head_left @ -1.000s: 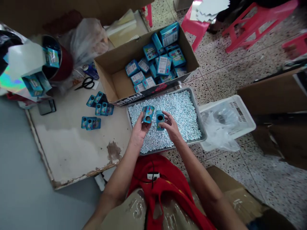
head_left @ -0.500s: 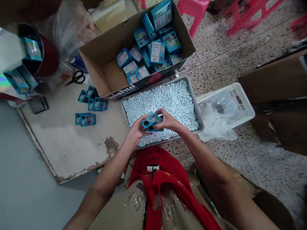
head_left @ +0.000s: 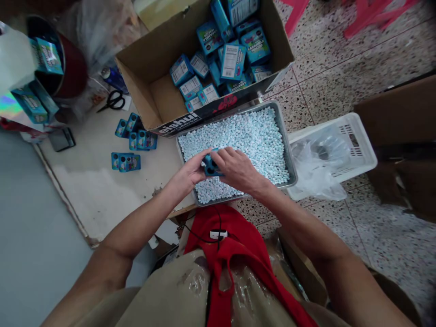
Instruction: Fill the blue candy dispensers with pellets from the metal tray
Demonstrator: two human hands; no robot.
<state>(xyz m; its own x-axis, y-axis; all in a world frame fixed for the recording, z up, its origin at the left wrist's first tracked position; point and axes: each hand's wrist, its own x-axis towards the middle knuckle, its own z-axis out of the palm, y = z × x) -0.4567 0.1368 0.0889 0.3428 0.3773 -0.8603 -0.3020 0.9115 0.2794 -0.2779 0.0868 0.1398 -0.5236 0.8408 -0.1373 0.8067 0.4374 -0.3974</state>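
Observation:
Over a metal tray (head_left: 293, 175) full of small pale-blue candies (head_left: 235, 129), both my hands are closed around small blue candy boxes (head_left: 211, 169). My left hand (head_left: 192, 171) grips them from the left side, the thumb along the top edge. From the right, my right hand (head_left: 238, 170) lies over them, its curled fingers on the upper face and hiding much of it. A bit of white shows at the boxes' left end. How many boxes are in my hands I cannot tell.
Behind the tray stands a cardboard carton (head_left: 143, 91) holding many larger blue boxes (head_left: 233, 61). Small blue boxes (head_left: 129, 162) lie in groups on the table (head_left: 98, 200), near black scissors (head_left: 112, 101). A white plastic basket (head_left: 364, 141) with clear bags is right of the tray.
My right hand has moved over the top of the boxes, covering more of them. The boxes have been turned and shifted slightly up and left. The whole view has shifted a little.

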